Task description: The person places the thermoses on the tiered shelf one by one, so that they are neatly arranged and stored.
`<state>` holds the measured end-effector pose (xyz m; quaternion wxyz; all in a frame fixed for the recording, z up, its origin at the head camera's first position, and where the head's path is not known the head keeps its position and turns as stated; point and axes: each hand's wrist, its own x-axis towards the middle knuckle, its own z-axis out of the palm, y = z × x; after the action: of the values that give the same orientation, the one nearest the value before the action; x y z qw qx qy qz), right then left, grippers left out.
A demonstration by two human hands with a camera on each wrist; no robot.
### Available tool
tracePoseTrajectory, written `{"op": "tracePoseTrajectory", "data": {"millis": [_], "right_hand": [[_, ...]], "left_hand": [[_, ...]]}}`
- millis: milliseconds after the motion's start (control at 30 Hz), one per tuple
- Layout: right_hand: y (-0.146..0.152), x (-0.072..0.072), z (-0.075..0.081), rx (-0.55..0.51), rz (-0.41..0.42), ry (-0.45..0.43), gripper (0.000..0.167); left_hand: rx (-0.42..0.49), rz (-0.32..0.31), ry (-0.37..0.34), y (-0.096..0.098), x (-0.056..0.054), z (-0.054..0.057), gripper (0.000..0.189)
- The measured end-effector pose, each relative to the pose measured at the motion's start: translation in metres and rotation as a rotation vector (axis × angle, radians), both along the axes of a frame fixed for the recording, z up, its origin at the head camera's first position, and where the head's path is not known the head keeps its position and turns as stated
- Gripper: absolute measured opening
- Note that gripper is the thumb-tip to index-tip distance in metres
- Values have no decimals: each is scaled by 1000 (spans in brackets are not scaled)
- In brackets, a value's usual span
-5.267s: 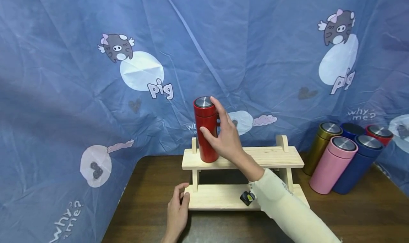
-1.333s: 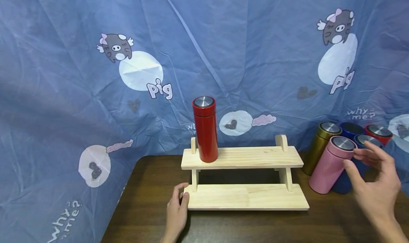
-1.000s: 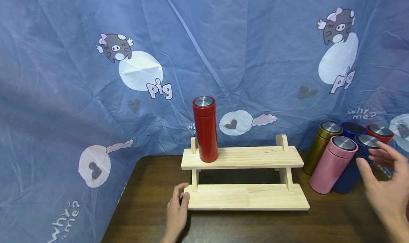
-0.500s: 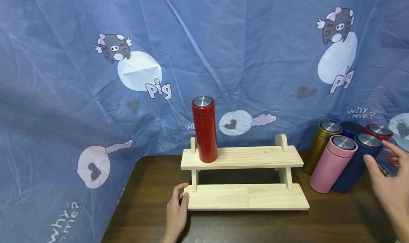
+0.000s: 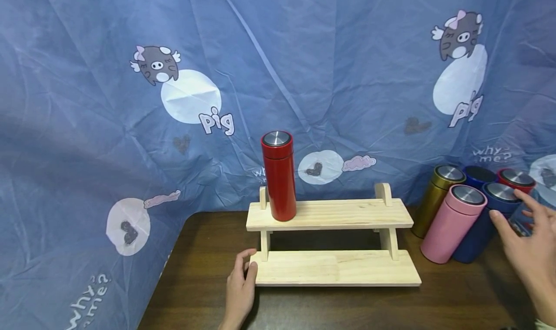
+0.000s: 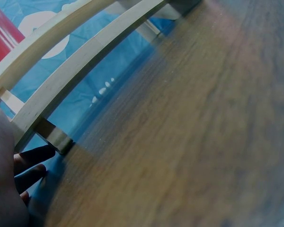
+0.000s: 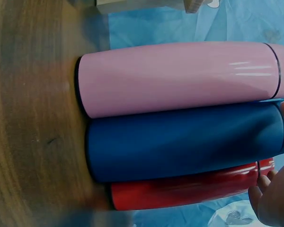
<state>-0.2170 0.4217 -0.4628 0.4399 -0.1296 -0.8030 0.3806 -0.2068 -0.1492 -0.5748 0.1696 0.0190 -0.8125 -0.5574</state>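
At the left end of the two-tier wooden shelf (image 5: 334, 267), my left hand (image 5: 241, 286) holds the lower plank. In the left wrist view its fingers (image 6: 29, 177) curl beneath that end. A red thermos (image 5: 280, 175) stands upright on the upper plank's left side. To the right, my right hand (image 5: 527, 248) is at the top of a dark blue thermos (image 5: 473, 236), thumb in front and index finger by the lid's edge. The right wrist view shows the thumb at the blue thermos's (image 7: 180, 142) neck and other fingertips beside the red thermos (image 7: 180, 189) behind it.
A pink thermos (image 5: 451, 228) stands against the blue one. Behind are a gold thermos (image 5: 432, 202), another blue one (image 5: 479, 175) and a second red one (image 5: 517, 178). All stand on a brown wooden table (image 5: 339, 308) before a blue printed cloth (image 5: 339, 79).
My right hand has let go of the red thermos on the shelf, moved right past the pink one, and come to the dark blue thermos. The left hand has stayed at the shelf.
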Motion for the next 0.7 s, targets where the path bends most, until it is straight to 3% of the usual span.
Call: {"op": "tracePoseTrajectory", "data": {"millis": [333,700], "right_hand": [[5,-5,-13,138,-11,-19,75],[-1,-5,-14,21,9,-8,80]], "left_hand": [[5,5,19,0,0,0,26],[13,-1,3,0,0,-1,27]]}}
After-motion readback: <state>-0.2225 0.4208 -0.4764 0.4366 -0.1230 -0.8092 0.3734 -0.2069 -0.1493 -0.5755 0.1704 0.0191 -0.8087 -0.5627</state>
